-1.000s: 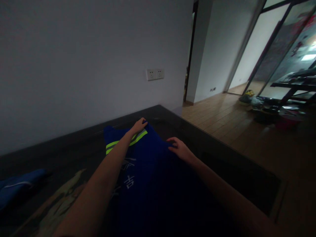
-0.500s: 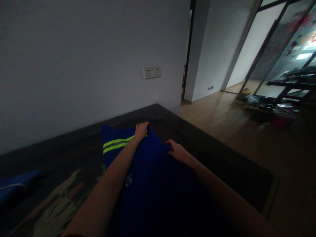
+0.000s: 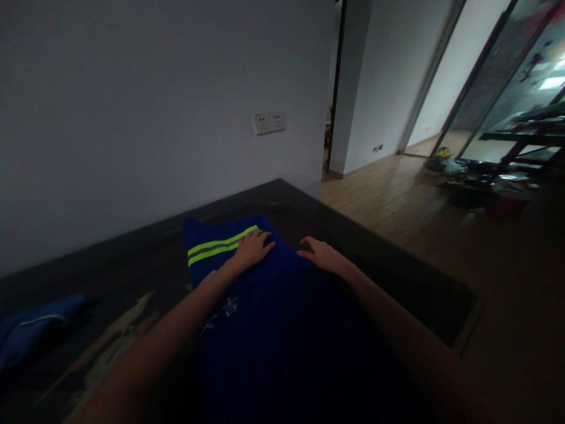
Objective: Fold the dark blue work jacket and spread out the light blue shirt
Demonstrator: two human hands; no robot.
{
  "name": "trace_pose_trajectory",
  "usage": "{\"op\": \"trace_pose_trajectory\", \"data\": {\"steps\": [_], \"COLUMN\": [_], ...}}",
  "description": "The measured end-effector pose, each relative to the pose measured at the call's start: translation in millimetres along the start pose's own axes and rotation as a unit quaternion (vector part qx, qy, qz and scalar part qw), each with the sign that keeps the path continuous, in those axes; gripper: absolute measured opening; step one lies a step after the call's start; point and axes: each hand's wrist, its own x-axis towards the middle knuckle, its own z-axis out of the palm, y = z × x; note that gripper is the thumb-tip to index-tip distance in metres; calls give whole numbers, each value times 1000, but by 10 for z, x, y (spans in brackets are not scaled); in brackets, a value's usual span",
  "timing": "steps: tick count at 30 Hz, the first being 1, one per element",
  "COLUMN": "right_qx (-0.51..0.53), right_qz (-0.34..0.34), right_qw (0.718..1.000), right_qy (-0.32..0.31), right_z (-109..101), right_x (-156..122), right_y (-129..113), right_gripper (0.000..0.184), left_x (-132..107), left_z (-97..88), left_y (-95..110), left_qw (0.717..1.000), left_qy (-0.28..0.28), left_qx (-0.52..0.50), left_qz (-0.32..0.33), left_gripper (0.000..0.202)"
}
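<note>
A dark blue garment lies spread over the black surface, with a yellow-green and grey reflective stripe near its far end and white characters printed below that. Flat on the cloth, just under the stripe, rests my left hand, fingers extended and thumb apart. My right hand is at the garment's right edge, its thumb and forefinger apart with a gap between them. Shadow hides the near part of the garment, and whether the right fingertips touch the cloth is unclear.
The black tabletop-like surface meets a pale wall with a double socket. Another blue cloth item with a white line lies at left. Beyond the right edge are a wooden floor, bags and basins, and a dark table.
My left hand has let go of the garment's upper edge and come nearer, flattening on the cloth. More printed characters show. My right hand has shifted slightly up and right.
</note>
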Motion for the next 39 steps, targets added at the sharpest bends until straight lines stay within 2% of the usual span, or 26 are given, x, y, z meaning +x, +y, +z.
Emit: {"op": "trace_pose_trajectory", "data": {"steps": [2, 3, 7, 11, 17, 19, 21, 23, 25, 27, 29, 31, 34, 37, 39], "right_qx": [-58, -86, -149, -198, -242, -249, -260, -279, -301, -314, -311, -290, -239, -180, -159], "right_qz": [-14, -14, -14, -31, -67, -83, -108, -132, -147, -160, -186, -219, -256, -241, -212], "right_qw": [998, 996, 989, 979, 966, 962, 955, 945, 935, 926, 918, 914, 920, 942, 955], "right_qy": [-8, -6, 16, 39, 68, 78, 90, 104, 118, 137, 161, 178, 177, 152, 133], "right_z": [48, 80, 219, 318, 331, 322, 321, 326, 325, 307, 269, 229, 214, 290, 377], "right_x": [-3, -7, -76, -207, -292, -299, -305, -306, -299, -280, -245, -183, -9, 300, 572], "right_y": [-18, -32, -80, -58, -25, -34, -34, -21, -12, -46, -154, -345, -718, -1046, -1181], "right_gripper": [37, 35, 31, 39, 44, 43, 42, 41, 42, 42, 39, 36, 31, 31, 32], "left_x": [-149, -203, -302, -315, -375, -421, -493, -599, -726, -844, -918, -929, -836, -677, -565], "left_z": [81, 119, 209, 223, 123, 10, -144, -313, -457, -544, -564, -536, -472, -432, -410], "left_y": [38, 54, 82, 81, 119, 35, -162, -465, -818, -1149, -1400, -1554, -1657, -1719, -1773], "left_qw": [999, 998, 999, 1000, 992, 984, 973, 950, 913, 874, 843, 809, 762, 723, 701], "left_qy": [-43, -47, -11, 17, 121, 167, 209, 242, 265, 276, 273, 260, 245, 231, 219], "left_qx": [2, 3, 11, 7, -25, -55, -96, -165, -235, -283, -315, -365, -443, -501, -530], "left_qz": [-26, -35, -32, -21, 9, 3, -31, -107, -202, -284, -340, -380, -404, -415, -424], "left_gripper": [54, 56, 58, 58, 41, 37, 35, 36, 39, 39, 36, 28, 24, 27, 27]}}
